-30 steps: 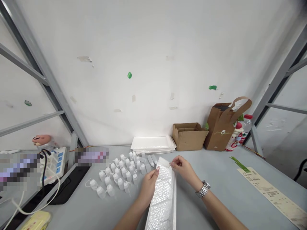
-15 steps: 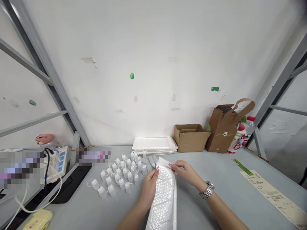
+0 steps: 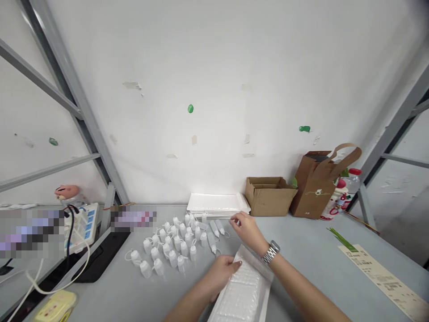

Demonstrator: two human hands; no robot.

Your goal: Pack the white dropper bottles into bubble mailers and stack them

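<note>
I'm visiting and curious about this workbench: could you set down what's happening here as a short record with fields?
Left hand: on the end of a white bubble mailer
Right hand: raised, holding nothing visible, nearest the white plastic squeeze bottles
Right wrist: metal wristwatch
Surface: grey table
Behind: stack of white mailers, open cardboard box, brown paper bag
Far right: printed paper strip

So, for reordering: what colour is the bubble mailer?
The bubble mailer is white with a dimpled pattern, clearest in the head view.
</note>
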